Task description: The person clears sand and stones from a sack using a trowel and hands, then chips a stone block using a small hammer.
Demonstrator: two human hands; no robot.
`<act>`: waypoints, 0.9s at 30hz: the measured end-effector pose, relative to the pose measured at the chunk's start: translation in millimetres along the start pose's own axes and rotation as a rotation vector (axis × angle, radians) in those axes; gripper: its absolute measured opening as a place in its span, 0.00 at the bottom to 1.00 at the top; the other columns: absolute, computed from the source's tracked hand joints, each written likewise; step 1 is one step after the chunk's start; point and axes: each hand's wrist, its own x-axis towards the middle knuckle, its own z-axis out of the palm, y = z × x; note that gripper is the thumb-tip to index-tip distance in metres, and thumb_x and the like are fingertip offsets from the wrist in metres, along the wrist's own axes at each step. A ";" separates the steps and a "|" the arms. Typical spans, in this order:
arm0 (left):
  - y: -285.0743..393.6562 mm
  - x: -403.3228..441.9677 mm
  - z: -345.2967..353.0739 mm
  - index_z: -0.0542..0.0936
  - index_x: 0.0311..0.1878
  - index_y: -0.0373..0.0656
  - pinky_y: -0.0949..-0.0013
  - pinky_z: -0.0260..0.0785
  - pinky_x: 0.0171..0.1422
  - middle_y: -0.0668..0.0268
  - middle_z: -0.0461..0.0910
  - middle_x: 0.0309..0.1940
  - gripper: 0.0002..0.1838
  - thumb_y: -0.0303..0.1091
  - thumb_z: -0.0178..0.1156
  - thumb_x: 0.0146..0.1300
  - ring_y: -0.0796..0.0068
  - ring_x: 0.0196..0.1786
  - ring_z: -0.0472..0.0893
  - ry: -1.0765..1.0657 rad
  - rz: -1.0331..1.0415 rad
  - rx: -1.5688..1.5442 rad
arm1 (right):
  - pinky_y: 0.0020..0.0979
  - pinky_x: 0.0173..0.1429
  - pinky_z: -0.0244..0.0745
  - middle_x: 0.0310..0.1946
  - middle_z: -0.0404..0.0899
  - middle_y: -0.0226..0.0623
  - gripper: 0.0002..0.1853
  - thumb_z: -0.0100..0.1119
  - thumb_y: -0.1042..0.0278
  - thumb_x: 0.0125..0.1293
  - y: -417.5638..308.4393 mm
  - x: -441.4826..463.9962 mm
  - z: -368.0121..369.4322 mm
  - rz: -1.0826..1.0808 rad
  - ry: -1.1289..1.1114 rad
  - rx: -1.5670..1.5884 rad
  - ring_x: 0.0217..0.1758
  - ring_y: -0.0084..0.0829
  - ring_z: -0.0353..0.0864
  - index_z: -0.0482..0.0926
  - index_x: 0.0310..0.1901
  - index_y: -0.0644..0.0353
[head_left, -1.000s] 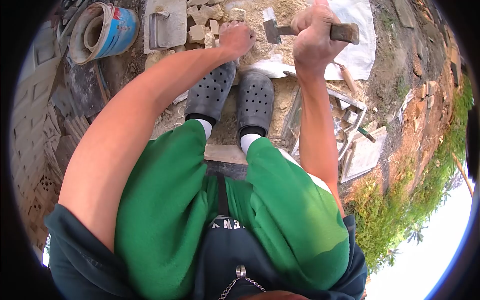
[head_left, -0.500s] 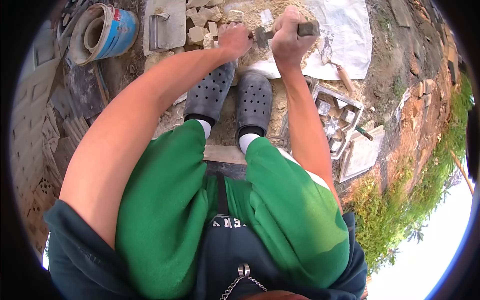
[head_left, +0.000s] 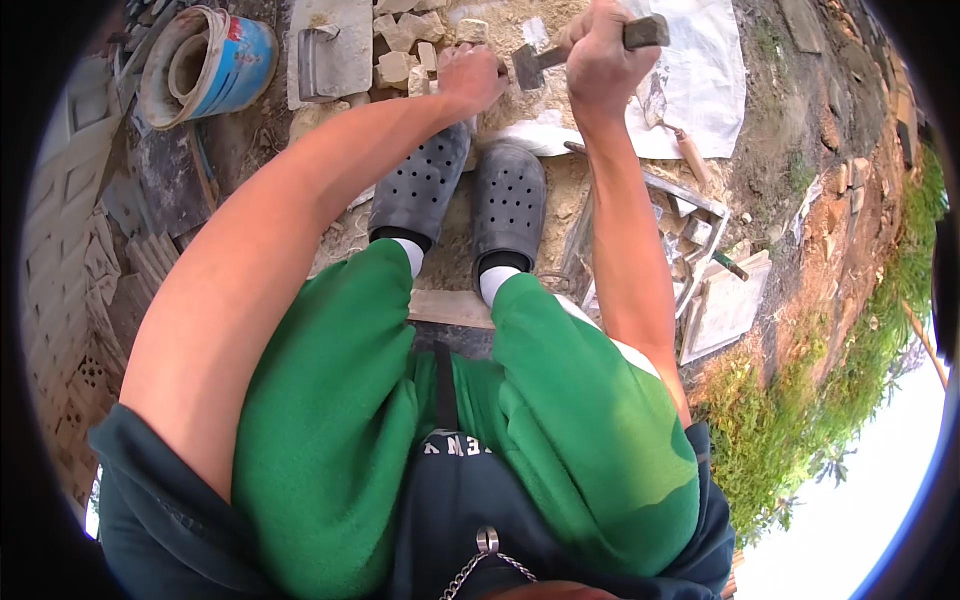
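Observation:
My right hand is wrapped around a short hammer. The hammer's dark head points left toward my other hand, and a thick dark end juts out on the right side of the fist. My left hand is low by the rubble, its fingers curled together. Whatever those fingers pinch is hidden. Just beyond them lies a pale stone block. Broken stone pieces are heaped to the left of that hand, and sandy chips spread between the two hands.
At the left stands a blue bucket; beside it a metal-handled float lies on a board. A white sheet bears a trowel. A metal frame with pieces inside lies right of my grey clogs.
My right hand has moved up and to the right with the hammer, so its head sits farther from my left hand and shows more. The left hand stays nearly still.

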 end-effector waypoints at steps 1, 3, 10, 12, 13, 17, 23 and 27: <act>-1.0 1.1 -0.6 0.90 0.41 0.59 0.54 0.63 0.65 0.65 0.82 0.46 0.10 0.46 0.63 0.61 0.61 0.57 0.77 0.002 -0.005 0.000 | 0.28 0.25 0.57 0.13 0.64 0.28 0.23 0.43 0.68 0.75 -3.7 3.1 1.0 0.050 0.012 0.092 0.17 0.21 0.61 0.64 0.17 0.57; -2.8 0.7 1.9 0.90 0.40 0.59 0.54 0.63 0.65 0.65 0.82 0.46 0.10 0.46 0.63 0.60 0.61 0.57 0.77 -0.006 0.014 -0.025 | 0.28 0.24 0.57 0.13 0.64 0.28 0.24 0.43 0.67 0.75 -8.8 1.2 -1.3 -0.088 0.015 0.052 0.17 0.21 0.61 0.63 0.16 0.57; -1.3 -0.6 6.1 0.90 0.38 0.58 0.54 0.63 0.64 0.65 0.83 0.45 0.10 0.45 0.64 0.59 0.61 0.56 0.77 0.023 -0.001 -0.044 | 0.29 0.25 0.54 0.14 0.63 0.28 0.22 0.44 0.73 0.73 11.0 8.0 11.4 -0.457 0.006 -0.426 0.17 0.22 0.61 0.63 0.17 0.58; -1.7 2.5 3.3 0.90 0.39 0.58 0.54 0.63 0.65 0.65 0.82 0.45 0.10 0.46 0.64 0.59 0.60 0.56 0.77 -0.012 -0.018 -0.037 | 0.28 0.24 0.54 0.13 0.62 0.26 0.24 0.45 0.69 0.75 -14.9 5.3 4.7 0.020 -0.028 0.046 0.17 0.20 0.60 0.61 0.16 0.56; -1.9 -0.2 3.0 0.90 0.39 0.58 0.54 0.63 0.65 0.65 0.82 0.45 0.10 0.46 0.64 0.59 0.60 0.56 0.77 -0.016 -0.026 -0.039 | 0.28 0.25 0.54 0.14 0.62 0.27 0.23 0.45 0.68 0.74 -16.1 3.2 2.5 -0.054 -0.017 0.065 0.17 0.20 0.60 0.62 0.16 0.56; -1.6 1.9 4.4 0.90 0.40 0.58 0.54 0.62 0.65 0.65 0.82 0.45 0.11 0.46 0.64 0.59 0.61 0.56 0.77 -0.007 -0.011 -0.020 | 0.28 0.25 0.55 0.14 0.62 0.27 0.22 0.46 0.67 0.75 -5.6 -4.4 11.0 -0.088 0.060 0.022 0.17 0.21 0.59 0.63 0.18 0.56; -0.2 2.1 0.0 0.90 0.40 0.59 0.54 0.62 0.64 0.65 0.82 0.45 0.11 0.46 0.63 0.60 0.61 0.56 0.76 0.005 0.005 -0.032 | 0.28 0.22 0.54 0.13 0.62 0.26 0.22 0.45 0.69 0.74 3.4 8.2 1.9 0.014 -0.007 0.020 0.16 0.20 0.62 0.63 0.17 0.56; -2.2 0.7 1.2 0.90 0.40 0.60 0.54 0.62 0.65 0.64 0.82 0.46 0.10 0.47 0.63 0.60 0.60 0.57 0.76 0.002 0.006 -0.034 | 0.28 0.22 0.52 0.13 0.63 0.26 0.23 0.44 0.69 0.74 -8.6 6.1 -0.6 -0.046 0.000 0.171 0.16 0.20 0.60 0.62 0.17 0.57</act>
